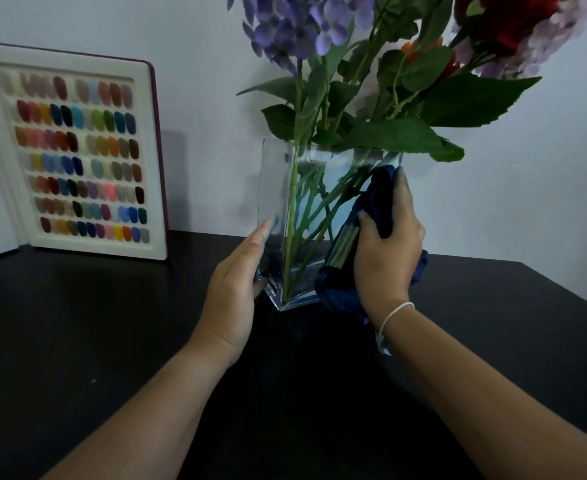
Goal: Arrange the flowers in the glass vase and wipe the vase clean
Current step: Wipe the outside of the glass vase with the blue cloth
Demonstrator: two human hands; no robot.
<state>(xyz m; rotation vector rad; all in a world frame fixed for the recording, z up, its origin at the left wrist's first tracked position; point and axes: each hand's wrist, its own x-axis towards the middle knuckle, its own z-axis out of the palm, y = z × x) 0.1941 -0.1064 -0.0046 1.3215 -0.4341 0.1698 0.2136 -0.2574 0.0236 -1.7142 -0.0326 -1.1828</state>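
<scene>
A square clear glass vase (278, 188) stands upright on the black table (77, 323). Purple, red, orange and pale lilac flowers (295, 26) with green stems and leaves fill it. My right hand (387, 251) presses a dark blue cloth (376, 195) against the vase's right face; the cloth hangs down to the vase's base. My left hand (236, 282) lies flat with straight fingers against the vase's lower left side, steadying it.
An open white display book (77, 161) of colour swatch tips leans against the wall at the left. A pale wall stands right behind the vase. The table's right edge runs diagonally at the far right.
</scene>
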